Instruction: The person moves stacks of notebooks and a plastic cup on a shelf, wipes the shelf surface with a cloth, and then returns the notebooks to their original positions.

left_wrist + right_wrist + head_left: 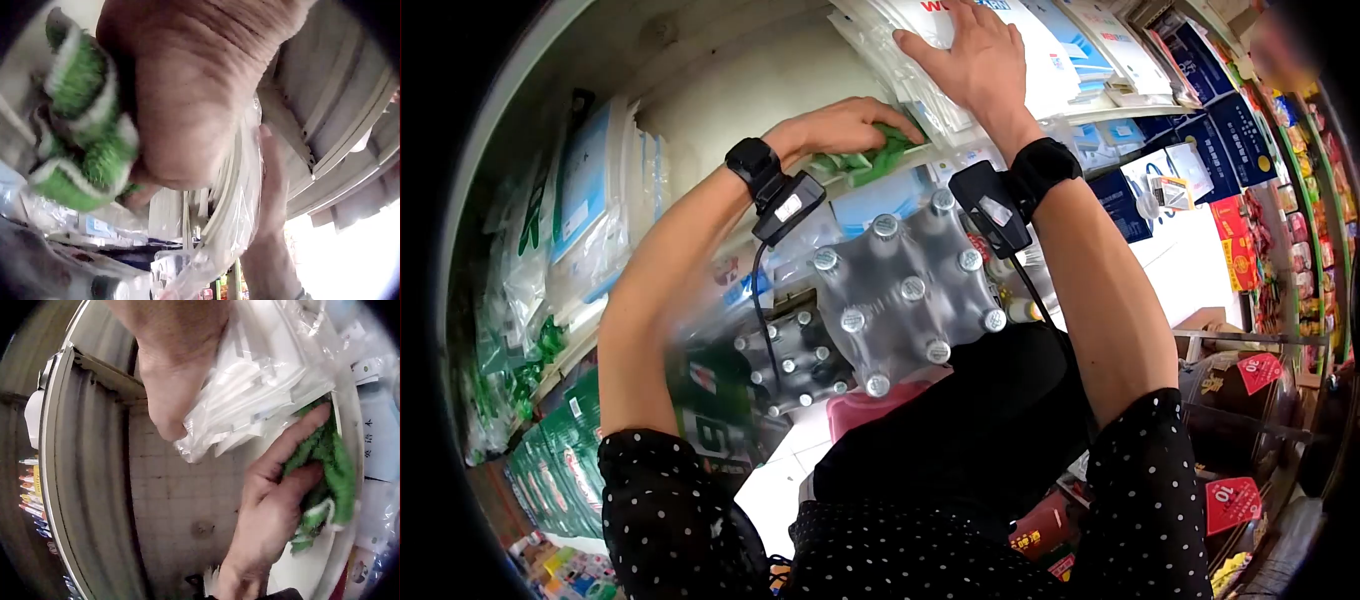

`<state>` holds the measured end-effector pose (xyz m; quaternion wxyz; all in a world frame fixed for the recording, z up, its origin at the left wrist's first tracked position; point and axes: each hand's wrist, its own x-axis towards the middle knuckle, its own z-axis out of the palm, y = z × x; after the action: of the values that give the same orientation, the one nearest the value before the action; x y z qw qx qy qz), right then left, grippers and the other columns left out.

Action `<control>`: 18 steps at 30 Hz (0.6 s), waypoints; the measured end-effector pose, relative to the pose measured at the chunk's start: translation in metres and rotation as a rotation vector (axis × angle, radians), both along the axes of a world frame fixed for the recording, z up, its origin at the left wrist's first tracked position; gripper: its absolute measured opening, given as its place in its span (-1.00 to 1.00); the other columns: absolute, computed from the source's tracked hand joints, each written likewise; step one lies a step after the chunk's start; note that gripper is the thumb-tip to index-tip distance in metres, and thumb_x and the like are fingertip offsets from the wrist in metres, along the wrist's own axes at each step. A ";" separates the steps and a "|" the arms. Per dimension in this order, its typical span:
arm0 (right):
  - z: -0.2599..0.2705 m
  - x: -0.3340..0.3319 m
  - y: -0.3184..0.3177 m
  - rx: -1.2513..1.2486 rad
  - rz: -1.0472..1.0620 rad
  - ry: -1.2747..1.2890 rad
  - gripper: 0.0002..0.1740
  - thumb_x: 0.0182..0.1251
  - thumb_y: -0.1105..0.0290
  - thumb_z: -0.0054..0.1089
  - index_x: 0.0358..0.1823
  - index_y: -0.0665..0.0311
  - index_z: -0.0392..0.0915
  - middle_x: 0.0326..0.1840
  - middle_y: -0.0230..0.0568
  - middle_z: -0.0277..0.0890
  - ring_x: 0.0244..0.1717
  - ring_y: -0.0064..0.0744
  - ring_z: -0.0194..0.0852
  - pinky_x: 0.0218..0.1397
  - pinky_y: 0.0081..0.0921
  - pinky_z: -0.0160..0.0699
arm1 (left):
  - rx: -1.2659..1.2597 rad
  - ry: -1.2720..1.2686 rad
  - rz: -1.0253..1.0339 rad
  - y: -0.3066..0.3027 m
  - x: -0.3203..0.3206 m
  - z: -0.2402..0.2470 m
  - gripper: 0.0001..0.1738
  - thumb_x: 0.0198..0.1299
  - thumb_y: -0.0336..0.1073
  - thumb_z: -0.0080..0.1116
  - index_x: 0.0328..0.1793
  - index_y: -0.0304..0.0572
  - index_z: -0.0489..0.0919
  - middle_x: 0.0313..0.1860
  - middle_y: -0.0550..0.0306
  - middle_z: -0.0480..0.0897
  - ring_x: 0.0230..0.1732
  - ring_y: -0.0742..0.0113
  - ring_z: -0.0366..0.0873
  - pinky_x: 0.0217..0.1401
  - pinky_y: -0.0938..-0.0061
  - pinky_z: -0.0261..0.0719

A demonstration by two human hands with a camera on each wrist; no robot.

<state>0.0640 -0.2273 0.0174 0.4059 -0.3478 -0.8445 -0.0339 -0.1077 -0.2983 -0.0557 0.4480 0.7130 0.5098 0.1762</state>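
Observation:
On the front edge of the pale shelf [730,75], my left hand [845,128] grips a bunched green cloth [878,162] with white edging. In the right wrist view, the cloth [337,481] lies under the left hand's bent fingers along the shelf lip. My right hand [980,68] rests on a stack of white packs in clear plastic [1045,60], fingers spread and thumb out to the left side. The stack [262,375] sits slantwise beside the left hand, its loose plastic wrap hanging past the packs. The right fingertips are cut off at the head view's top edge.
Below the shelf stand shrink-wrapped bottles [890,290] and a smaller bottle pack [790,365]. Blue and white wrapped packs [585,200] lean at the left. Dark blue boxes [1235,135] stand at the right, and a pink stool [870,408] is under the bottles.

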 end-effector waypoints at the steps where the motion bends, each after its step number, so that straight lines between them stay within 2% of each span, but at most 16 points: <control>1: 0.000 0.000 0.000 0.009 -0.004 -0.003 -0.32 0.12 -0.16 0.25 0.08 0.24 0.54 0.16 -0.01 0.51 0.27 -0.03 0.38 0.41 -0.03 0.16 | 0.096 -0.054 -0.038 -0.004 0.003 -0.003 -0.54 0.10 -0.40 0.09 0.18 -0.05 0.63 0.12 -0.14 0.61 0.16 -0.01 0.55 0.24 0.26 0.51; 4: -0.001 -0.001 0.003 0.034 -0.007 0.012 -0.32 0.12 -0.17 0.25 0.08 0.24 0.54 0.17 -0.01 0.51 0.27 -0.03 0.38 0.41 -0.02 0.16 | 0.346 0.512 0.081 -0.032 0.039 0.014 -0.56 0.12 -0.35 0.14 0.19 -0.09 0.57 0.02 -0.10 0.62 0.13 -0.03 0.55 0.16 0.22 0.56; 5: -0.004 -0.001 0.003 0.039 -0.001 0.014 -0.31 0.12 -0.17 0.24 0.08 0.24 0.54 0.17 -0.01 0.51 0.27 -0.03 0.37 0.41 -0.02 0.17 | 0.443 0.745 0.109 -0.039 0.050 0.007 -0.59 0.15 -0.32 0.17 0.17 -0.09 0.53 -0.05 -0.04 0.62 0.09 -0.05 0.56 0.07 0.16 0.59; 8: -0.007 -0.002 0.006 0.061 -0.029 0.008 -0.32 0.12 -0.17 0.24 0.09 0.23 0.54 0.17 -0.01 0.51 0.27 -0.03 0.37 0.41 -0.02 0.17 | 0.646 0.723 0.231 -0.060 0.047 -0.013 -0.58 0.15 -0.36 0.15 0.19 -0.08 0.51 -0.07 -0.02 0.62 0.09 -0.03 0.56 0.05 0.15 0.60; 11: 0.000 0.002 0.000 -0.029 0.022 0.030 -0.33 0.11 -0.16 0.25 0.08 0.23 0.55 0.18 -0.01 0.50 0.27 -0.04 0.37 0.41 -0.01 0.17 | 0.649 0.570 0.373 -0.111 0.021 -0.008 -0.38 0.07 -0.46 0.18 0.34 -0.12 0.37 0.03 -0.10 0.60 0.07 -0.09 0.53 0.09 0.16 0.57; 12: -0.001 0.002 0.000 -0.017 0.015 0.038 -0.33 0.11 -0.16 0.25 0.08 0.23 0.55 0.18 -0.01 0.50 0.27 -0.04 0.38 0.41 -0.02 0.17 | 0.580 0.595 0.418 -0.131 0.010 -0.007 -0.34 0.07 -0.46 0.21 0.37 -0.14 0.33 0.10 -0.14 0.56 0.07 -0.13 0.50 0.09 0.15 0.55; 13: -0.002 0.001 0.001 -0.001 0.010 0.044 -0.33 0.11 -0.16 0.25 0.07 0.23 0.55 0.17 -0.01 0.51 0.27 -0.04 0.38 0.41 -0.02 0.17 | 0.616 0.613 0.369 -0.133 0.006 -0.007 -0.37 0.09 -0.46 0.21 0.35 -0.15 0.35 0.10 -0.15 0.55 0.08 -0.14 0.48 0.10 0.14 0.53; 16: -0.001 0.003 0.001 -0.005 0.012 0.052 -0.32 0.11 -0.16 0.25 0.06 0.25 0.55 0.17 0.00 0.51 0.27 -0.03 0.37 0.42 -0.03 0.16 | 0.607 0.740 0.551 -0.197 -0.033 -0.022 -0.41 0.09 -0.49 0.20 0.31 -0.15 0.40 0.09 -0.14 0.55 0.08 -0.16 0.46 0.13 0.12 0.49; 18: -0.001 0.002 0.002 0.002 0.013 0.063 -0.31 0.11 -0.16 0.24 0.07 0.25 0.55 0.18 0.00 0.50 0.27 -0.02 0.37 0.43 -0.03 0.16 | 0.663 0.701 0.561 -0.204 -0.033 -0.023 -0.41 0.07 -0.51 0.20 0.30 -0.14 0.43 0.09 -0.15 0.55 0.08 -0.16 0.46 0.14 0.11 0.47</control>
<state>0.0664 -0.2256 0.0161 0.4327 -0.3427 -0.8336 -0.0209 -0.1409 -0.5027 -0.0787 -0.0606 0.6686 0.7159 0.1921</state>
